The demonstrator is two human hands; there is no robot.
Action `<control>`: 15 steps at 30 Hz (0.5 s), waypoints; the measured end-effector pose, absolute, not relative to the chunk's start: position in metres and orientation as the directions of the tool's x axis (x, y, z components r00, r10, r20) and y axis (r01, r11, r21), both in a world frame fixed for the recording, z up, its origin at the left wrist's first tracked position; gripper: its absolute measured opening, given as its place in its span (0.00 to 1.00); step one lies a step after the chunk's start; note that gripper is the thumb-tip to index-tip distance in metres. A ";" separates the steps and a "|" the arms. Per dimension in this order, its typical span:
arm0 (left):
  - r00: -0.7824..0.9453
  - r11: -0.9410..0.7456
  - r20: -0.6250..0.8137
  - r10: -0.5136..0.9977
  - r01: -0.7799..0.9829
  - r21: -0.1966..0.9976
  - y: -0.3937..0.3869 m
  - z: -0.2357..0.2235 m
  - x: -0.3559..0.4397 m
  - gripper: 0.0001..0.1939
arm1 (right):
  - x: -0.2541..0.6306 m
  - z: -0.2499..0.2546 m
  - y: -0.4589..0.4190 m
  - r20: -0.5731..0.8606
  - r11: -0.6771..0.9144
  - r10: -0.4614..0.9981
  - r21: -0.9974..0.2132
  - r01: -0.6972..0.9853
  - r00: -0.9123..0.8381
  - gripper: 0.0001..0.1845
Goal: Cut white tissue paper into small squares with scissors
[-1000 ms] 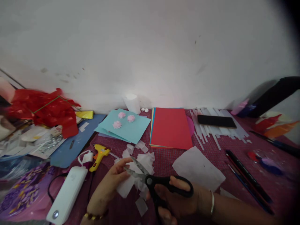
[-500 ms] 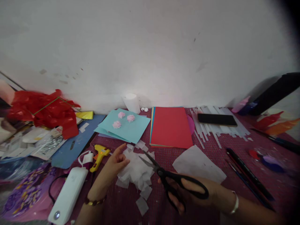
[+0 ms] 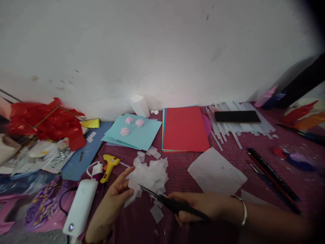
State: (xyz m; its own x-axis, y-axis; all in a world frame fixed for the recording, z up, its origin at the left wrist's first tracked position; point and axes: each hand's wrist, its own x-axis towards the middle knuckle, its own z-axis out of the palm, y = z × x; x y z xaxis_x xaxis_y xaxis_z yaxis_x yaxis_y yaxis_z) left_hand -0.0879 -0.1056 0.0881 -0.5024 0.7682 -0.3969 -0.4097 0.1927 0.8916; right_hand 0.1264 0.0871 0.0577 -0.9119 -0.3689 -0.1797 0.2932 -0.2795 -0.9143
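Observation:
My right hand [image 3: 200, 206] grips black-handled scissors [image 3: 165, 201], lying nearly flat with the blades pointing left toward a heap of small white tissue squares [image 3: 151, 174]. My left hand [image 3: 115, 195] rests at the left edge of that heap, index finger stretched out and thumb pressed on a white piece. A larger white sheet [image 3: 215, 171] lies just beyond my right wrist.
A yellow glue gun [image 3: 109, 166] and a white power bank [image 3: 81, 206] sit left of my left hand. Behind the heap lie teal paper with three pink pompoms [image 3: 133, 132], a red paper stack [image 3: 185, 128], a phone [image 3: 237, 116], white strips, pencils [image 3: 271, 176] and red crumpled film [image 3: 48, 122].
The scissors have come down from a raised, open position to lie low and nearly flat by the paper heap. My left hand has let its lifted white piece down and now rests on the heap.

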 end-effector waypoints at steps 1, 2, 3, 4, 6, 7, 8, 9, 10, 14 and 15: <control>-0.495 0.202 -0.400 0.771 -0.406 0.891 -0.109 0.087 -0.088 0.35 | 0.124 0.058 0.087 -0.176 -0.249 -0.366 -0.928 0.279 -0.914 0.35; -0.491 0.217 -0.409 0.769 -0.402 0.890 -0.111 0.086 -0.088 0.38 | 0.123 0.060 0.086 -0.179 -0.214 -0.356 -0.940 0.266 -0.917 0.33; -0.492 0.236 -0.423 0.761 -0.398 0.887 -0.113 0.086 -0.088 0.40 | 0.122 0.062 0.086 -0.187 -0.172 -0.343 -0.951 0.257 -0.921 0.31; -0.490 0.263 -0.442 0.751 -0.392 0.881 -0.114 0.086 -0.088 0.43 | 0.121 0.064 0.087 -0.198 -0.120 -0.326 -0.961 0.249 -0.924 0.30; -0.471 0.319 -0.473 0.745 -0.371 0.872 -0.115 0.088 -0.086 0.47 | 0.121 0.070 0.089 -0.227 0.004 -0.286 -0.972 0.236 -0.931 0.29; -0.450 0.343 -0.477 0.755 -0.350 0.872 -0.114 0.089 -0.085 0.47 | 0.121 0.072 0.090 -0.240 0.061 -0.270 -0.971 0.232 -0.933 0.30; -0.428 0.360 -0.472 0.771 -0.319 0.877 -0.113 0.090 -0.085 0.48 | 0.121 0.075 0.091 -0.249 0.107 -0.260 -0.968 0.228 -0.933 0.30; -0.408 0.371 -0.462 0.788 -0.284 0.884 -0.112 0.092 -0.084 0.47 | 0.120 0.076 0.093 -0.252 0.139 -0.252 -0.965 0.223 -0.934 0.31; -0.393 0.380 -0.451 0.802 -0.248 0.891 -0.110 0.093 -0.083 0.47 | 0.120 0.077 0.094 -0.253 0.158 -0.246 -0.963 0.219 -0.936 0.31; -0.403 0.391 -0.429 0.809 -0.177 0.903 -0.105 0.098 -0.081 0.45 | 0.118 0.075 0.094 -0.247 0.170 -0.229 -0.963 0.211 -0.942 0.32; -0.418 0.386 -0.427 0.802 -0.183 0.904 -0.104 0.099 -0.081 0.44 | 0.117 0.074 0.093 -0.245 0.149 -0.230 -0.965 0.215 -0.942 0.32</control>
State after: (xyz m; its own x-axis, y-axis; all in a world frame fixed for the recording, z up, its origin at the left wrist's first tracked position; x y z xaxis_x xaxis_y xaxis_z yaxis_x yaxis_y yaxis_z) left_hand -0.0814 -0.1040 0.0993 -0.4176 0.8022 -0.4267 -0.1830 0.3857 0.9043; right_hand 0.1166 0.0934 0.0740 -0.9417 -0.2301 -0.2454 0.2152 0.1488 -0.9652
